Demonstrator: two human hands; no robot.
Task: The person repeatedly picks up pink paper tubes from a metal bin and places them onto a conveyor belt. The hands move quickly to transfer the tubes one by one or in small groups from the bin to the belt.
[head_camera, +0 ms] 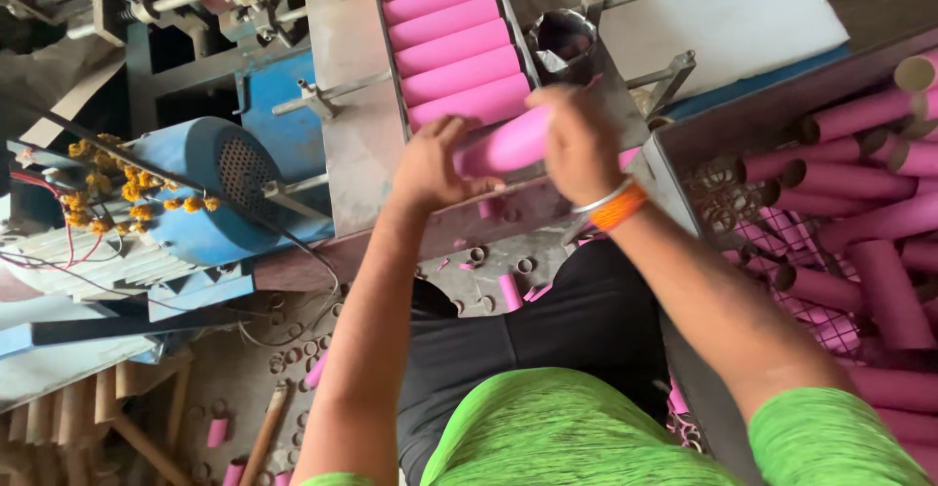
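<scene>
Both forearms enter from the bottom edge of the frame and rise toward the centre, converging just above the middle.

Left hand (435, 166): positioned left of centre, back of the hand toward the camera. The fingers curl around the left end of a pink tube (508, 142), grasping it; the fingertips themselves are hidden behind the tube.

Right hand (576, 144): positioned just right of centre, back of the hand toward the camera, wrist bent downward. It closes over the right end of the same tube, covering that end completely. An orange band and a metal bangle (616, 205) sit on this wrist.

Pink tube: held between the two hands in the centre of the frame, in front of the lower end of the feed chute (391, 66). Its long axis runs nearly horizontal across the frame, tilted slightly, with the right end higher than the left. The tube appears motion-blurred; whether it touches the chute cannot be determined.

Feed chute: runs from the top centre down toward the hands. A row of pink tubes (445, 32) lies in it side by side, each with its long axis across the chute.

Surrounding items: a metal cup-shaped part (564, 42) stands just above the right hand. A blue motor (210, 193) with yellow flowers on it occupies the left middle. A wire-mesh crate (723, 203) at the right edge holds many more pink tubes (879, 222), lying in mixed directions. Short pink offcuts and cardboard rings litter the floor (489, 281) below the hands.
</scene>
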